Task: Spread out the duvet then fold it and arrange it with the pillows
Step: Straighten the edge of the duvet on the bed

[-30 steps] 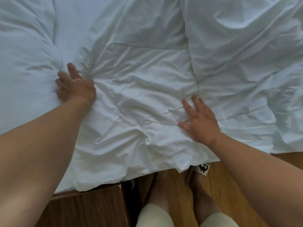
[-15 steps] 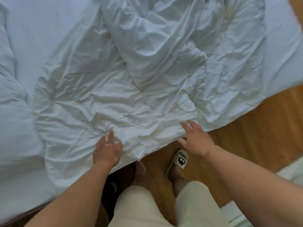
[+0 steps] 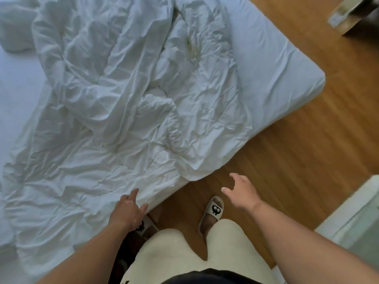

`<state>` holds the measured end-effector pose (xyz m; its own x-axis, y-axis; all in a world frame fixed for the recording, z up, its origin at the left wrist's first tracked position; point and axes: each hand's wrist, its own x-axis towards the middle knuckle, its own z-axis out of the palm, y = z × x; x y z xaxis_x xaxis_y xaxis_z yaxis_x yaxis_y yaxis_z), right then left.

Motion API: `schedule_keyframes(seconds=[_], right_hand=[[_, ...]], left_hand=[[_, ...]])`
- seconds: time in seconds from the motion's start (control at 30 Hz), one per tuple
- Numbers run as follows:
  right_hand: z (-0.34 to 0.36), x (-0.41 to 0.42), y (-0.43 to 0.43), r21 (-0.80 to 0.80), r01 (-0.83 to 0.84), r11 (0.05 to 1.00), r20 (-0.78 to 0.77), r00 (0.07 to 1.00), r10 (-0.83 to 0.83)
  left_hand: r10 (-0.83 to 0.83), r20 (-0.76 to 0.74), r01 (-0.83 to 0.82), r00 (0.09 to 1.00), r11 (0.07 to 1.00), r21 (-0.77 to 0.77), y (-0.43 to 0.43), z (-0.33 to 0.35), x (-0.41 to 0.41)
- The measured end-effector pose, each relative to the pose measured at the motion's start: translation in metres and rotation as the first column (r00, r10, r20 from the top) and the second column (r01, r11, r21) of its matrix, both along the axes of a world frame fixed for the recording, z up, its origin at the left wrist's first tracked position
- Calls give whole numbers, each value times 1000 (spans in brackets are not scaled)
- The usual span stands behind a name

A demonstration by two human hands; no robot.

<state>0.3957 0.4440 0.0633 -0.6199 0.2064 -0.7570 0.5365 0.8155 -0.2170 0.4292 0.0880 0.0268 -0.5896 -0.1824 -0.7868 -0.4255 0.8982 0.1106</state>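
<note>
i see one rumpled white duvet (image 3: 123,119), one pillow (image 3: 14,27); my left hand (image 3: 128,210) rests flat on the duvet's edge, my right hand (image 3: 241,193) hovers spread.

Wooden plank floor (image 3: 307,160): fills right half of frame, centre to lower centre. Mattress in pale blue fitted sheet (image 3: 276,78): rounded corner at upper right. White slipper with black cartoon print (image 3: 213,210): on foot, lower centre. Second slipper (image 3: 141,225): just left of it, mostly hidden. Cream trousers (image 3: 174,253): bottom centre. White furniture (image 3: 359,218): lower right edge, blurred. Pale-and-dark object (image 3: 348,15): top right corner, kind unclear.
</note>
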Motion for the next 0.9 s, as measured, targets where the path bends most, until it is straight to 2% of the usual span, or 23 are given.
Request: schedule_keyframes(seconds=[0.27, 0.57, 0.7, 0.8, 0.9], right_hand=[[13, -56, 119, -21, 53, 998, 6, 999, -53], [-26, -165, 175, -67, 114, 991, -2, 993, -115], [-60, -218, 181, -133, 147, 980, 58, 988, -140], [-92, -261, 182, -194, 159, 968, 113, 984, -140], [-119, -299, 174, -282, 239, 929, 95, 971, -221]], left_hand=[[143, -44, -134, 989, 977, 168, 177, 33, -79], [5, -32, 0, 999, 987, 159, 264, -6, -235], [-75, -47, 81, 996, 984, 158, 302, -36, -329], [-50, -129, 70, 990, 985, 156, 332, -58, -401], [85, -242, -38, 966, 981, 190, 360, -74, -462]])
